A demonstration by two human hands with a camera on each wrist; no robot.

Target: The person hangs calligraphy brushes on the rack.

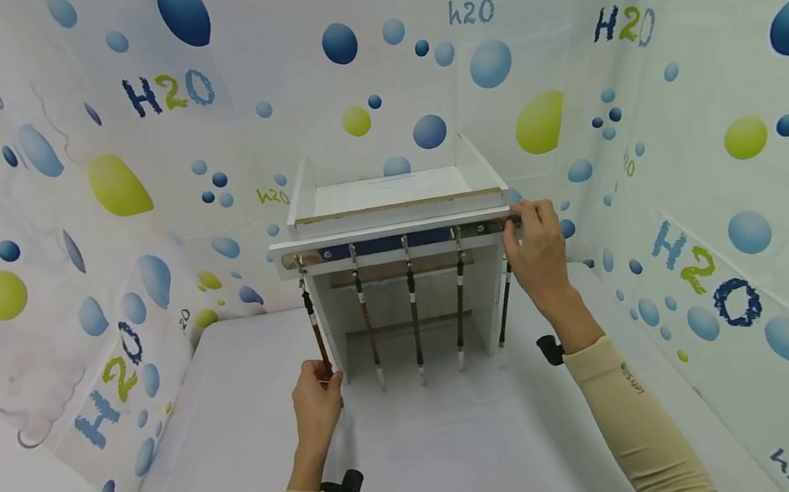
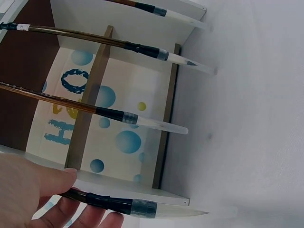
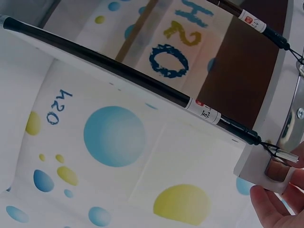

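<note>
A white brush rack (image 1: 287, 263) stands on the table, with a metal hook strip (image 1: 431, 237) along its front board. Ink brushes with white tips hang from it by loops. My left hand (image 1: 317, 404) pinches the leftmost brush (image 2: 111, 203) above its bristles, thumb on one side and fingers on the other. Beside it hang a brown-handled brush (image 2: 80, 105) and others. My right hand (image 1: 541, 251) grips the right end of the front board. Close to those fingers, the black-handled rightmost brush (image 3: 118, 71) hangs from its hook (image 3: 285, 155).
Behind the front board, the rack's top is an open white tray (image 1: 386, 188). Brown crossbars (image 2: 90, 95) span the space below. A white cloth (image 1: 432, 459) covers the table, and patterned sheets (image 1: 415, 66) surround it on three sides.
</note>
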